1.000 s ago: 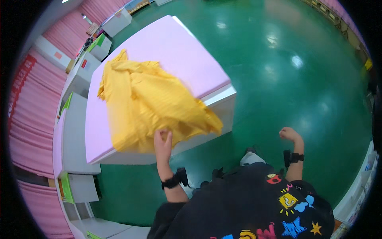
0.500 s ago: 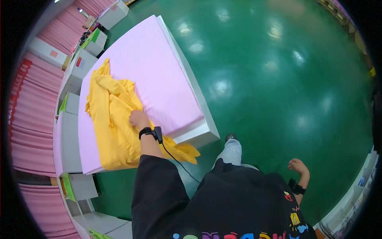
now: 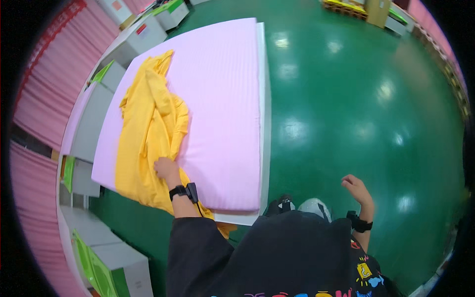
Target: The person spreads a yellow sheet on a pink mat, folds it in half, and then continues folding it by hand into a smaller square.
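Note:
A crumpled yellow cloth (image 3: 143, 138) lies lengthwise over the left part of a pink-covered mattress (image 3: 222, 109). Its near end drops over the mattress's front edge, partly behind my left forearm. My left hand (image 3: 167, 168) is on the cloth near that end, its fingers curled into the folds and closed on the fabric; the fingertips are partly hidden. Over the floor to the right, my right hand (image 3: 357, 189) hangs in the air with loosely bent fingers and nothing in it. Each wrist wears a black strap with a small device.
A white bed base (image 3: 264, 123) edges the mattress. Grey-white cabinets (image 3: 91, 123) with green panels line the left side, before pink curtains (image 3: 37, 178). Glossy green floor (image 3: 336, 114) stretches right. My shoes (image 3: 282, 204) stand close to the bed's near right corner.
My view has turned, so the bed stands straighter and farther right in it. My left hand stays on the yellow cloth, and less of the cloth's end shows past the bed. My right hand remains raised.

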A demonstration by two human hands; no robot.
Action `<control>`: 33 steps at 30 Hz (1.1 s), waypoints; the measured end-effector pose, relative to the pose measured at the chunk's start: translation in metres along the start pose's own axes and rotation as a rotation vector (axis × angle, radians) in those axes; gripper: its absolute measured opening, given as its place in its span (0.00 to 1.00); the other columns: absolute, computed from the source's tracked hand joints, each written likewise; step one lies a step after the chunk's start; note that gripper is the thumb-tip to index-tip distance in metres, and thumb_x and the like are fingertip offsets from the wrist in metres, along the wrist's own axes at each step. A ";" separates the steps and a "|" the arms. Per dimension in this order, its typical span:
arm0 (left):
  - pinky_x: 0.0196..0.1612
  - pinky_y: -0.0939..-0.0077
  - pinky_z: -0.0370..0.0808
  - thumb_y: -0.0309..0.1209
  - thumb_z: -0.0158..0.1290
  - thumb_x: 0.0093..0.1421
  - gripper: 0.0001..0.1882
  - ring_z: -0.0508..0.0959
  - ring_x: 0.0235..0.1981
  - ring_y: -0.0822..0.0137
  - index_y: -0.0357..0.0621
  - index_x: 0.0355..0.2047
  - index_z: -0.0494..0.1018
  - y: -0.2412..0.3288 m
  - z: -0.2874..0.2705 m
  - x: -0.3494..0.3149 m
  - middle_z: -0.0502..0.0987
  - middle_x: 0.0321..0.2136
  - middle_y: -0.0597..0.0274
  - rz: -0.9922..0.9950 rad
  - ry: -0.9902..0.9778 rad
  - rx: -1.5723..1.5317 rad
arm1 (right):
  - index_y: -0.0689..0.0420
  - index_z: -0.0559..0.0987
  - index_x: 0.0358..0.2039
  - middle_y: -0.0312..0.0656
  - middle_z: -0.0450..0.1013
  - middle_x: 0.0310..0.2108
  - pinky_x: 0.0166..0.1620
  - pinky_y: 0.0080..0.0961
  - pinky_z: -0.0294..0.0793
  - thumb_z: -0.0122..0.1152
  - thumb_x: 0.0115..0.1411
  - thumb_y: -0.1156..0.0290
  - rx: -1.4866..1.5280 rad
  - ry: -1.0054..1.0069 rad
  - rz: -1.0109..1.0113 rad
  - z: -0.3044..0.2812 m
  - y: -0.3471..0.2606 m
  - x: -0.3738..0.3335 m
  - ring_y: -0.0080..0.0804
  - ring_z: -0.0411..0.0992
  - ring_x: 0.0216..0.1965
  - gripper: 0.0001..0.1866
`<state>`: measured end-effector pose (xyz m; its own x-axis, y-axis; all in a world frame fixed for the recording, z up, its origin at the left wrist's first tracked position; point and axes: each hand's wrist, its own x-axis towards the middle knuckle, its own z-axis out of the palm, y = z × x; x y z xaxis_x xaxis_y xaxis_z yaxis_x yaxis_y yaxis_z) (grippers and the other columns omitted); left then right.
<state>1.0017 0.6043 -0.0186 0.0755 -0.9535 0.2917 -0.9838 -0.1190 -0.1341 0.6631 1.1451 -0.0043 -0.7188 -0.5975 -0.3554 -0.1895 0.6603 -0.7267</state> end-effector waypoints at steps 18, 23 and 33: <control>0.41 0.66 0.70 0.37 0.57 0.47 0.23 0.74 0.39 0.52 0.38 0.42 0.69 0.058 -0.164 -0.169 0.74 0.37 0.45 0.209 -1.111 -0.683 | 0.62 0.73 0.31 0.37 0.72 0.29 0.40 0.21 0.67 0.47 0.60 0.70 0.446 -0.695 -0.423 -0.066 -0.192 0.364 0.24 0.69 0.34 0.09; 0.40 0.71 0.70 0.41 0.59 0.46 0.24 0.75 0.37 0.57 0.35 0.38 0.71 0.083 -0.183 -0.152 0.75 0.32 0.48 -0.086 -1.156 -0.252 | 0.62 0.73 0.31 0.36 0.72 0.28 0.40 0.20 0.67 0.48 0.60 0.68 0.252 -0.785 -0.516 -0.044 -0.248 0.437 0.23 0.69 0.33 0.10; 0.58 0.62 0.54 0.50 0.62 0.40 0.53 0.56 0.58 0.50 0.32 0.57 0.48 0.280 -0.082 0.060 0.55 0.55 0.40 -0.252 -0.244 -0.346 | 0.62 0.71 0.39 0.43 0.72 0.34 0.41 0.27 0.69 0.51 0.57 0.66 -0.249 -1.237 -1.049 0.032 -0.375 0.483 0.32 0.70 0.38 0.14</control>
<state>0.7178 0.5367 0.0389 0.3131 -0.9489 0.0385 -0.9233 -0.2946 0.2466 0.4079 0.5944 0.0777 0.7025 -0.7028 -0.1124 -0.4048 -0.2646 -0.8753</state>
